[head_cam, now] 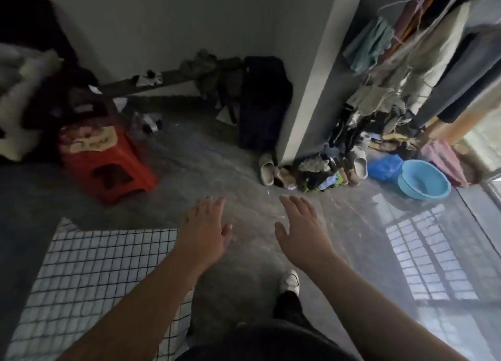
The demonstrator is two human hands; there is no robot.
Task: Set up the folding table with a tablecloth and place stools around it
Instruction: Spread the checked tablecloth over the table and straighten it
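Observation:
A white tablecloth with a black grid [89, 284] covers the table at the lower left of the head view. A red plastic stool [108, 162] stands on the floor beyond it at the left, with folded cloth piled on its seat. My left hand [204, 230] is stretched forward just past the tablecloth's right edge, palm down, fingers apart and holding nothing. My right hand [301, 227] reaches forward beside it over the bare floor, also spread and holding nothing.
A grey wall pillar [311, 89] stands ahead, with slippers [267, 169] and a heap of clothes [322, 173] at its foot. A blue basin [423, 179] sits at the right under hanging clothes [406, 62]. A dark bag [264, 103] leans against the wall.

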